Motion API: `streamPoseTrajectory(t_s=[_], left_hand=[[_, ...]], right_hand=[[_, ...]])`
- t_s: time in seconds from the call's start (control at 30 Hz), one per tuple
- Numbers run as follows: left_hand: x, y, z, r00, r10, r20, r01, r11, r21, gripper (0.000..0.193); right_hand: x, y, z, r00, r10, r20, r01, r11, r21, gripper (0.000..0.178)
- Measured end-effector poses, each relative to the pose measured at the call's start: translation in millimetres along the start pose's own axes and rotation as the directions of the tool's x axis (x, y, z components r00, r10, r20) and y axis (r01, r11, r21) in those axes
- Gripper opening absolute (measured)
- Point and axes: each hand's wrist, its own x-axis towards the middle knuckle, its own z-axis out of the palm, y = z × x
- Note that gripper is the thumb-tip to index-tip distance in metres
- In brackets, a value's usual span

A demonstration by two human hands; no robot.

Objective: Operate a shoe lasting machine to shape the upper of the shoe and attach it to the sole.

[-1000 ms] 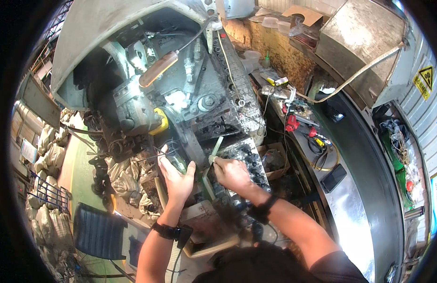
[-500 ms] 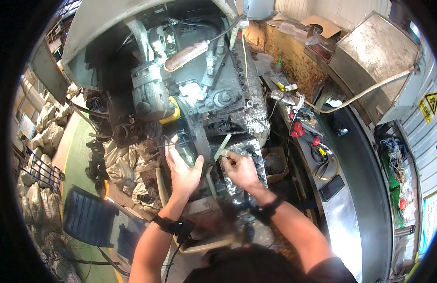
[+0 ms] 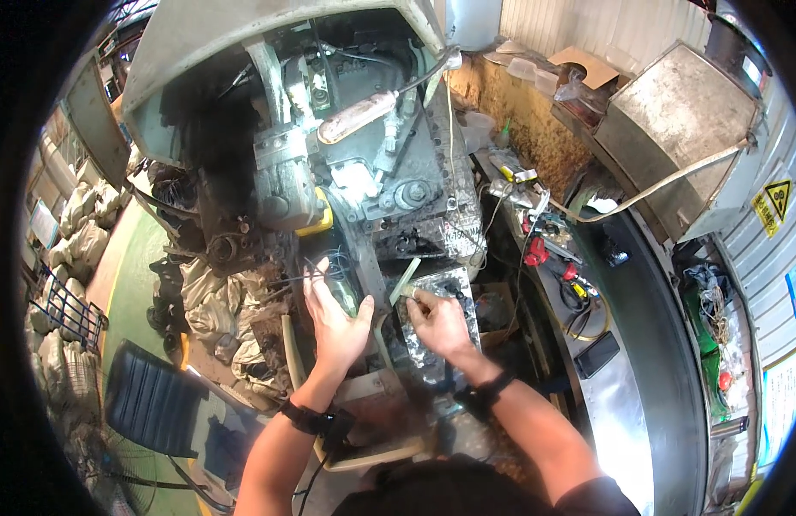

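In front of me is a dark, greasy machine (image 3: 428, 225) with bare metal parts. My left hand (image 3: 336, 327) reaches into it, thumb spread away from the fingers. Thin dark wire-like strands (image 3: 296, 279) stick out beside its fingertips; whether they are held I cannot tell. A greenish, shiny object (image 3: 345, 301) lies between thumb and fingers, too blurred to name. To the right, my right hand (image 3: 441, 325) is closed, pinching a pale, flat, narrow strip (image 3: 406, 279). That strip points up and away over the machine, above a worn metal block (image 3: 437, 365).
A lit work lamp (image 3: 357, 118) hangs over the machine below a raised hood (image 3: 269, 24). On the right, a bench holds red-handled tools (image 3: 536, 251), cables and a phone (image 3: 597, 354). Left stand a dark chair (image 3: 149, 397) and pale sacks (image 3: 211, 297). A metal box (image 3: 673, 116) sits back right.
The view has shifted slightly, so the surroundings appear a little displaced. Both hands keep nearly the same pose, and the strip stays in my right hand.
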Motion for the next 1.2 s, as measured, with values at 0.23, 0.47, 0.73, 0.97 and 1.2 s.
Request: streamPoseTrajectory(t_s=[0.23, 0.47, 0.73, 0.97, 1.2], left_hand=[[-2.2, -2.1, -1.4, 1.0, -0.015, -0.013, 0.013, 0.995, -0.097, 0.085], [-2.4, -2.2, -2.4, 1.0, -0.013, 0.007, 0.014, 0.986, -0.168, 0.083], [7.4, -5.4, -7.7, 1.0, -0.016, -0.02, 0.01, 0.958, -0.285, 0.064], [10.7, -44.4, -33.1, 0.944, -0.265, 0.195, 0.317, 0.578, -0.752, 0.036], [-2.8, -65.5, -23.8, 0.928, -0.319, 0.195, 0.343, 0.52, -0.783, 0.034]], right_hand=[[-1.8, -5.6, 1.2, 1.0, -0.005, -0.02, 0.005, 1.0, -0.023, 0.02], [-2.6, -1.1, 1.8, 0.999, -0.022, -0.041, 0.018, 0.996, -0.093, 0.023], [6.7, -1.6, 9.5, 0.993, -0.012, -0.119, 0.006, 0.999, -0.051, 0.033], [8.2, -120.0, 27.6, 0.933, -0.203, 0.298, 0.166, 0.975, 0.145, 0.119], [-10.1, -118.4, 59.4, 0.971, -0.235, 0.038, 0.238, 0.959, -0.152, 0.117]])
